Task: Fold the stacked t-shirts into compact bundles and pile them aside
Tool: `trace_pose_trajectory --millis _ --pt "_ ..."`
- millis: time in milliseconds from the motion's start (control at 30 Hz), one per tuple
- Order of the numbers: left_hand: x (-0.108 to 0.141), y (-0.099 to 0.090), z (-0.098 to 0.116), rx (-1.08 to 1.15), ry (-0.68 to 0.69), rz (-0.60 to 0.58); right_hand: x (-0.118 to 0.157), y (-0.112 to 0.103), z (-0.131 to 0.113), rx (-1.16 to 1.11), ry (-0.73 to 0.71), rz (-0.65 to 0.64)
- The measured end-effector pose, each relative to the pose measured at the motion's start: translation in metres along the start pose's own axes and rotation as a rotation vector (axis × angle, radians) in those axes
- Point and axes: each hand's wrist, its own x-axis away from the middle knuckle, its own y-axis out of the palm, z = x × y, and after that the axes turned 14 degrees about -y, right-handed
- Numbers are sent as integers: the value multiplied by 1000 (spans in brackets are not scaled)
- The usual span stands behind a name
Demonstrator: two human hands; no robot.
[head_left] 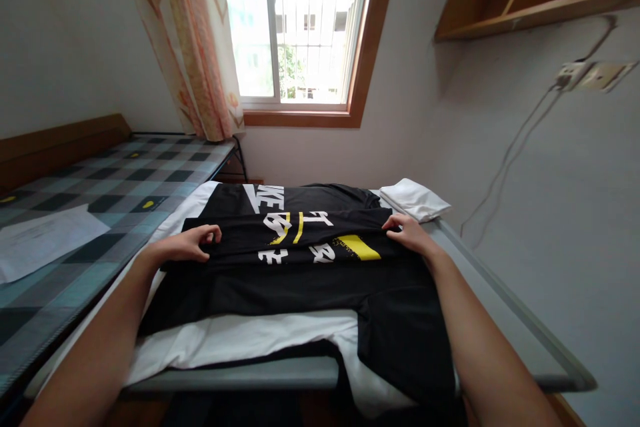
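Note:
A black T-shirt (300, 287) with white lettering and yellow print lies spread over white cloth (250, 337) on a table. Part of the shirt is folded across its middle, creasing the print. At the left end of this fold, my left hand (193, 243) has curled fingers and thumb on the black fabric. My right hand (410, 235) pinches the fold's other end, near the yellow patch. One black sleeve (410, 340) hangs toward me over the front edge at the right.
A folded white cloth (415, 199) sits at the table's far right corner. Left of the table is a bed with a checked mattress (100, 193), with paper sheets (45, 240) on it. Ahead are a window (310, 27) and a curtain (195, 47); a cable (505, 160) hangs along the right wall.

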Motion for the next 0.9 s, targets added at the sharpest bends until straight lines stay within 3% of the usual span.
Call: trace_pose_trajectory --millis 100,333,500,800,900 --pt "-2 6 8 38 49 -34 0 -1 -2 -5 20 -5" --pt "1 24 36 17 213 50 0 -1 -3 -3 27 -14" --pt "1 30 43 14 239 51 -1 -2 -2 6 15 2" --pt "2 0 -3 -14 -52 29 0 -1 -2 -8 8 14" --pt "2 -8 -13 42 -82 1 0 -1 -2 -10 12 6"
